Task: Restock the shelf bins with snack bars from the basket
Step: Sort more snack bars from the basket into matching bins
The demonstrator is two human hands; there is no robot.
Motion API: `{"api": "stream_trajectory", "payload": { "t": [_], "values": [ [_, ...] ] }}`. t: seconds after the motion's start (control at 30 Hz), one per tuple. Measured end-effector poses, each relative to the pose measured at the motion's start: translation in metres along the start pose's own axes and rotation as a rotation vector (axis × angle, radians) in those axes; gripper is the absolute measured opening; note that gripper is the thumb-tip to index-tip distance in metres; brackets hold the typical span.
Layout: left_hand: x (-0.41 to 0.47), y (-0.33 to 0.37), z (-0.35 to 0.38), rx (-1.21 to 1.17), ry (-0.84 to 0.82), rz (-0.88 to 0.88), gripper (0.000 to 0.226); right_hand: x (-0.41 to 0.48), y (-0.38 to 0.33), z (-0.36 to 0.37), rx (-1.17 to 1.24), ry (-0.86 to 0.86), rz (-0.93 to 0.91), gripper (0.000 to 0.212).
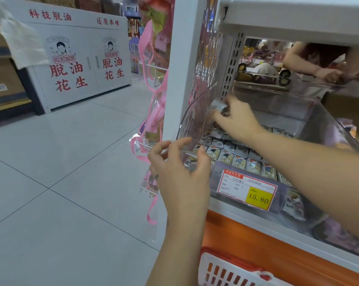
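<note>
A clear plastic shelf bin (310, 118) holds rows of small grey and white snack bars (239, 159). My right hand (236, 118) reaches into the bin's back left corner and grips a silvery snack bar (216, 106) above the rows. My left hand (180, 168) is at the bin's front left corner, fingers loosely curled, thumb touching the clear wall. A price tag reading 15.80 (248, 188) is fixed to the bin's front. The red and white basket (226, 269) sits below, at the bottom edge; its contents are out of sight.
A white shelf post (182, 65) with hanging pink-strapped goods (154, 83) stands left of the bin. Another person's arm (310, 65) shows through the shelf from the far side. A white cabinet with red characters (75, 65) stands across the tiled floor.
</note>
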State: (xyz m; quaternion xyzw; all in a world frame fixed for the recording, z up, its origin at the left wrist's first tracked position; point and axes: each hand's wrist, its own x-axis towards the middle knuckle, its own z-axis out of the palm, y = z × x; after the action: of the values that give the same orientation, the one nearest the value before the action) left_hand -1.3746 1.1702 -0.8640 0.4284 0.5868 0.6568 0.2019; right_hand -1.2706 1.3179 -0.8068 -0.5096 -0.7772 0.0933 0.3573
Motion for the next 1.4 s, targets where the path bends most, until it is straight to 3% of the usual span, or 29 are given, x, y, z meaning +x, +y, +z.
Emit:
{"api": "stream_trajectory", "payload": {
  "t": [0.23,0.43,0.6,0.73,0.97,1.17,1.27,1.4],
  "values": [
    [0.0,-0.001,-0.001,0.011,0.001,0.004,0.018,-0.004,0.003,0.011,-0.484,-0.147,-0.225,0.04],
    [0.0,-0.001,-0.001,0.021,0.004,0.006,0.019,-0.005,0.009,0.014,-0.367,-0.233,-0.074,0.066],
    [0.0,-0.001,-0.001,0.016,-0.01,0.005,0.019,0.001,0.012,0.017,-0.295,-0.263,0.03,0.053],
    [0.001,0.0,-0.002,0.023,-0.009,-0.009,0.019,0.006,0.014,0.022,-0.396,-0.302,0.067,0.052],
    [0.002,0.002,0.0,0.003,0.001,-0.028,0.017,0.009,0.019,0.024,-0.53,-0.367,0.006,0.052],
    [0.003,0.003,-0.001,0.005,0.014,-0.024,0.014,0.009,0.018,0.025,-0.481,-0.326,0.053,0.046],
    [0.003,0.002,0.001,0.024,0.009,-0.008,0.014,0.004,0.013,0.015,-0.415,-0.273,0.059,0.054],
    [0.002,0.002,0.002,0.027,0.01,0.0,0.014,-0.005,0.005,0.009,-0.69,-0.591,0.077,0.069]
  ]
}}
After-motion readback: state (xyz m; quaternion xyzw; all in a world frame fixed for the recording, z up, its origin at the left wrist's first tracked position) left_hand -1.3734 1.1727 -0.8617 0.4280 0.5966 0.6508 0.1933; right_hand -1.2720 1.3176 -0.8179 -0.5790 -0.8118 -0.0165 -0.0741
